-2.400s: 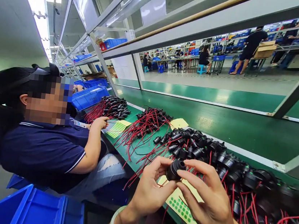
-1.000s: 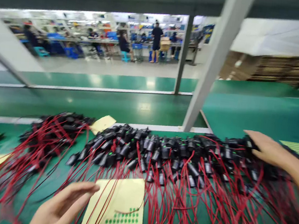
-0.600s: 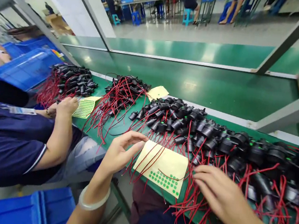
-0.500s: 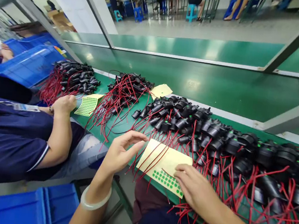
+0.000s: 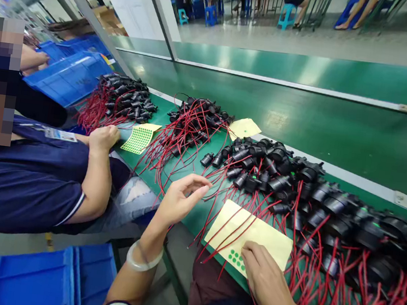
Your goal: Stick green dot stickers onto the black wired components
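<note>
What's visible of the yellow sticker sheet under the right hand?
The yellow sticker sheet looks like pale paper backing, lying flat near the edge of the green bench. Only a few green dots show at its near corner. Red wires cross it, and the right hand rests fingers on its dotted corner.

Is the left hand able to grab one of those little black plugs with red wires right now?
Probably yes. The left hand hovers open and empty above the green bench edge, and the nearest small black plugs with red wires lie just beyond its fingertips with only loose red wires between.
</note>
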A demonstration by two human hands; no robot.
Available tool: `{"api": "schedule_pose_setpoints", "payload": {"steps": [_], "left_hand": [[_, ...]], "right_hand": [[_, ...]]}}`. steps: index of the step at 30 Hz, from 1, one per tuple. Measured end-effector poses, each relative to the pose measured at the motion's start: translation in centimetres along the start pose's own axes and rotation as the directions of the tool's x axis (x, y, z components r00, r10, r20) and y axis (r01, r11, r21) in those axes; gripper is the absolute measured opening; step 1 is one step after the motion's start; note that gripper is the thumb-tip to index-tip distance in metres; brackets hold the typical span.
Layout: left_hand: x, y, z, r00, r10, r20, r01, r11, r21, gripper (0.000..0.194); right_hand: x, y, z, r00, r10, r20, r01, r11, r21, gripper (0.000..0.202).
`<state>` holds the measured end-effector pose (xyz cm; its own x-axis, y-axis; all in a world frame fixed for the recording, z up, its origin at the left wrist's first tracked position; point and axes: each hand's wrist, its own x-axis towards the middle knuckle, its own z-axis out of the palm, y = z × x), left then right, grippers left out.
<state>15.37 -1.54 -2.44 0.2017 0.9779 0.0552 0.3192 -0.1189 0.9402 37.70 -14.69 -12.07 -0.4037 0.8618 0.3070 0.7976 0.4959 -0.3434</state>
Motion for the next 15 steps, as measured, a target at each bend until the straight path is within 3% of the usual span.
{"api": "schedule_pose_setpoints", "payload": {"steps": [6, 10, 15], "left_hand": [[5.5, -0.8, 0.1, 0.989, 0.147, -0.030, -0.136, 0.960, 0.244, 0.016], [11.4, -1.6, 0.5, 0.983, 0.182, -0.015, -0.149, 0.847, 0.511, 0.016], [19.6, -2.0, 2.3, 0.989, 0.140, -0.041, -0.080, 0.756, 0.650, 0.015]], "right_hand": [[-0.2, -0.8, 1.3, 0.999, 0.013, -0.049, -0.018, 0.994, -0.109, 0.037], [-0.2, -1.4, 2.0, 0.997, 0.049, -0.056, -0.057, 0.985, -0.163, 0.040], [0.1, -1.1, 1.7, 0.995, 0.013, -0.098, -0.030, 0.984, -0.175, 0.044]]}}
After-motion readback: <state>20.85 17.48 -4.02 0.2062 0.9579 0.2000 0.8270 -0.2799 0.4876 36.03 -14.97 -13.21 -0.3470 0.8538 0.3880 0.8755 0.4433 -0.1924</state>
